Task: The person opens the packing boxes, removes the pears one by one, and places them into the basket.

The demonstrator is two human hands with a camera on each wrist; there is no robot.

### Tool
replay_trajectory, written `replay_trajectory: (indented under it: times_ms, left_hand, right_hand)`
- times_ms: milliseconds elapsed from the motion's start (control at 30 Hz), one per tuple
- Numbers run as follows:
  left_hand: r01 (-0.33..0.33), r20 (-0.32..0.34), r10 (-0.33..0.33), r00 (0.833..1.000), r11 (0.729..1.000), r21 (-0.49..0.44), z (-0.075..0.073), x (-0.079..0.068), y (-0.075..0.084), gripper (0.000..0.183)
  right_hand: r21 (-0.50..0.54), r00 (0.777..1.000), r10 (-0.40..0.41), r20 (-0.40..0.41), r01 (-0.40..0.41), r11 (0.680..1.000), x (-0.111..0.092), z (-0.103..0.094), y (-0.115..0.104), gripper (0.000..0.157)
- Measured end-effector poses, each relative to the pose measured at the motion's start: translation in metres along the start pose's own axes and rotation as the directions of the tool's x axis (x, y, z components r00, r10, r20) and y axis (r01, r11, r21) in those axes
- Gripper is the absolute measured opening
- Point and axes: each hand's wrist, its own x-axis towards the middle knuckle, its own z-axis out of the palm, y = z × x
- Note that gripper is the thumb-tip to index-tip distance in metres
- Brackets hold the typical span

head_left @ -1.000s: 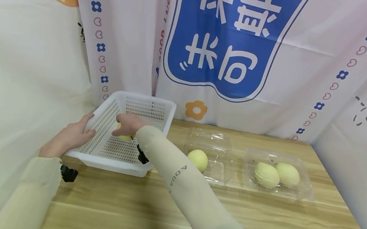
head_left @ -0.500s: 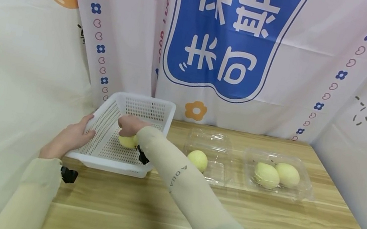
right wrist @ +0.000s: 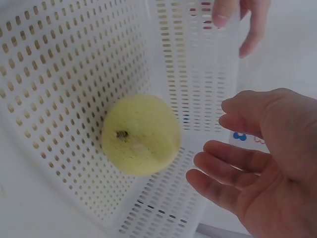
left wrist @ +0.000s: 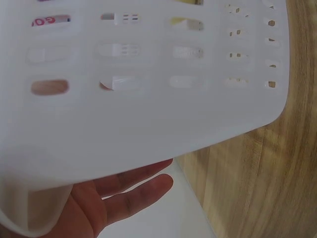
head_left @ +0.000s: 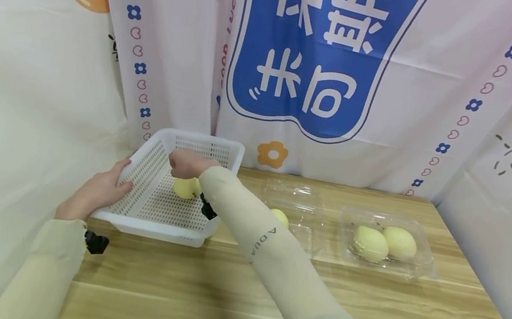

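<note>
My left hand (head_left: 100, 190) grips the left rim of a white perforated plastic basket (head_left: 157, 230), its thumb over the edge. In the left wrist view, two of its fingers (left wrist: 141, 197) show below the basket's outer wall. Inside the basket rests a pale yellow pear (right wrist: 141, 135), partly hidden by my right arm in the head view. My right hand (head_left: 188, 163) hovers over the basket, fingers loosely bent and holding nothing. The right wrist view shows a gap between those fingers and the pear.
An open clear plastic clamshell box (head_left: 302, 235) with one pear (head_left: 280, 218) stands right of the basket, partly behind my right sleeve. Farther right, another clear box (head_left: 421, 266) holds two pears (head_left: 385, 243). Printed cloth (head_left: 181, 57) hangs behind the wooden table (head_left: 151, 300).
My right hand has let go of the pear and moved up and away from it. The pear sits slightly farther right in the basket. My left hand stays on the rim.
</note>
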Motion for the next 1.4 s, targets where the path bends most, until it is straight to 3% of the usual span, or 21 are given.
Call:
replay_trajectory:
  times_ms: [67, 267, 500, 700, 900, 1400]
  left_hand:
    - [-0.003, -0.004, 0.003, 1.000, 1.000, 0.006, 0.000, 0.001, -0.002, 0.076]
    - [0.008, -0.006, -0.008, 1.000, 1.000, -0.003, 0.000, 0.002, -0.005, 0.077]
    - [0.026, 0.026, -0.026, 0.999, 1.000, -0.006, 0.004, 0.000, -0.004, 0.076]
    - [0.003, 0.001, -0.003, 1.000, 1.000, -0.001, 0.003, 0.000, -0.001, 0.076]
    - [0.018, 0.006, -0.018, 1.000, 1.000, -0.001, 0.002, 0.001, -0.002, 0.076]
    - [0.026, 0.014, -0.026, 1.000, 1.000, -0.006, 0.001, 0.000, 0.000, 0.077]
  right_hand:
    - [-0.001, 0.999, -0.045, -0.022, 0.045, 0.999, 0.000, -0.006, 0.000, 0.008]
    - [-0.013, 0.985, -0.149, -0.083, 0.148, 0.989, -0.005, -0.020, -0.002, 0.022]
    - [-0.046, 0.975, -0.197, -0.102, 0.193, 0.980, -0.028, -0.033, 0.004, 0.018]
    - [-0.069, 0.951, -0.262, -0.166, 0.254, 0.965, -0.046, -0.045, 0.015, 0.019]
    - [-0.057, 0.940, -0.268, -0.210, 0.262, 0.963, -0.065, -0.048, 0.024, 0.024]
    - [-0.260, 0.884, -0.354, -0.305, 0.280, 0.924, -0.115, -0.044, 0.045, 0.017]
